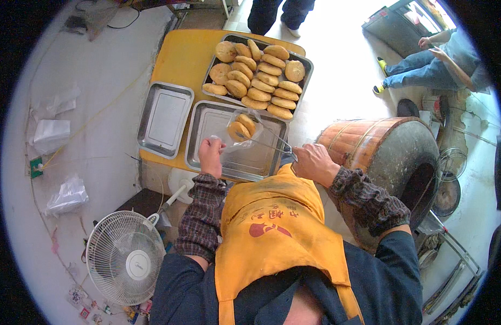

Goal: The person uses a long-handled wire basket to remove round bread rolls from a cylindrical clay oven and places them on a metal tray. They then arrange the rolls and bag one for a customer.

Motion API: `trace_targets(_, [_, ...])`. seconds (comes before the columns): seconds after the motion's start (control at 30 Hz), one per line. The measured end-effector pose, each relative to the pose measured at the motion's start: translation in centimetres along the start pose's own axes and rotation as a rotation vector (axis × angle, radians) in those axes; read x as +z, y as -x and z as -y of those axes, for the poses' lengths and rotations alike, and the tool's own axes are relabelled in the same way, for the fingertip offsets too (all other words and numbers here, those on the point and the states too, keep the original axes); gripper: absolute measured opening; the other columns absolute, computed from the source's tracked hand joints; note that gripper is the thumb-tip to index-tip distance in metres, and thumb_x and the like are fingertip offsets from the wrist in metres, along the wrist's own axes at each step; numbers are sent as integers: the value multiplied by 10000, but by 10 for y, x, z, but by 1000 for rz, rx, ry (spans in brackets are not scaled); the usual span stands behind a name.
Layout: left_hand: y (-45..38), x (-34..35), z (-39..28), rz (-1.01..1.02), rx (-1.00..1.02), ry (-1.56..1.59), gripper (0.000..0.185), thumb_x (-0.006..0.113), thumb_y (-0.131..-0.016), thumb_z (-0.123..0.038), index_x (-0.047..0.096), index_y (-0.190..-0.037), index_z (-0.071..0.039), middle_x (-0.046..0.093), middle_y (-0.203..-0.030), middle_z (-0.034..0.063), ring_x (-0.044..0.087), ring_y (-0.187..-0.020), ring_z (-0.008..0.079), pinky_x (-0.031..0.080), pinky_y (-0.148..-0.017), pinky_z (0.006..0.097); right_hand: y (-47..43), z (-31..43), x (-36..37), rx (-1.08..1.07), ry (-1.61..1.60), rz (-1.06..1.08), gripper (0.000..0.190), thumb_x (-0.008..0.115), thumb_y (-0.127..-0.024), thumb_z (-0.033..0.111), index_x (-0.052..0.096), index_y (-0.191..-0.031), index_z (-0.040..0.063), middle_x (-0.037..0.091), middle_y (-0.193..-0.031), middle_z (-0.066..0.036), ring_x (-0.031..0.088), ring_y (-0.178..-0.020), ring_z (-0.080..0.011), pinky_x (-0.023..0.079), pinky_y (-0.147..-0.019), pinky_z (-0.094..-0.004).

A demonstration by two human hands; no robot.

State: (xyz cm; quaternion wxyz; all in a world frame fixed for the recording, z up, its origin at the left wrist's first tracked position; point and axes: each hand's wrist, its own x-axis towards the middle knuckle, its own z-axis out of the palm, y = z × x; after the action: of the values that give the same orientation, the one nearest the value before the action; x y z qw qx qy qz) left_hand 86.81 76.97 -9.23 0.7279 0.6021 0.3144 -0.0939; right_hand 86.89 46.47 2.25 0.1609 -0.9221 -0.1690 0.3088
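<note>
My left hand pinches the edge of a clear plastic bag above a shallow metal tray. Two round flatbreads sit in or at the bag's mouth, one against the other. Metal tongs reach to them from my right hand, which is closed around the handle end. One tong arm lies across the nearer bread; the other tip is partly hidden by the plastic. Just beyond, a larger dark tray holds several rows of golden flatbreads.
Another metal tray is at the left on the yellow table. A large barrel-shaped oven stands close on my right, a white fan at lower left. Plastic bags hang on the wall. One person sits at right; another person's legs show ahead.
</note>
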Motion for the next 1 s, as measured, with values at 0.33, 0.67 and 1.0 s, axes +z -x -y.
trace_targets(0.33, [-8, 5, -20, 4, 46, -470, 211, 630, -922, -173, 600, -1041, -1, 627, -859, 47, 616, -702, 138, 491, -649, 285, 76, -72, -111, 23, 160, -245, 265, 607, -792, 157, 670, -1020, 38, 662, -789, -155, 637, -690, -330, 503, -643, -430])
trace_targets(0.67, [-20, 39, -59, 146, 22, -382, 173, 581, -958, -168, 586, -1064, -31, 591, -778, 20, 596, -700, 127, 486, -666, 277, 11, -155, -103, 32, 453, -32, 130, 590, -772, 96, 685, -751, 11, 670, -715, -166, 669, -675, -286, 540, -613, -395])
trace_targets(1.0, [-25, 48, -68, 289, 0, -404, 118, 588, -959, -137, 560, -1041, -58, 551, -743, -6, 551, -650, 105, 514, -671, 283, -24, -135, -77, -9, 665, -131, 141, 624, -835, 179, 720, -761, 108, 687, -731, -30, 667, -722, -179, 485, -604, -355])
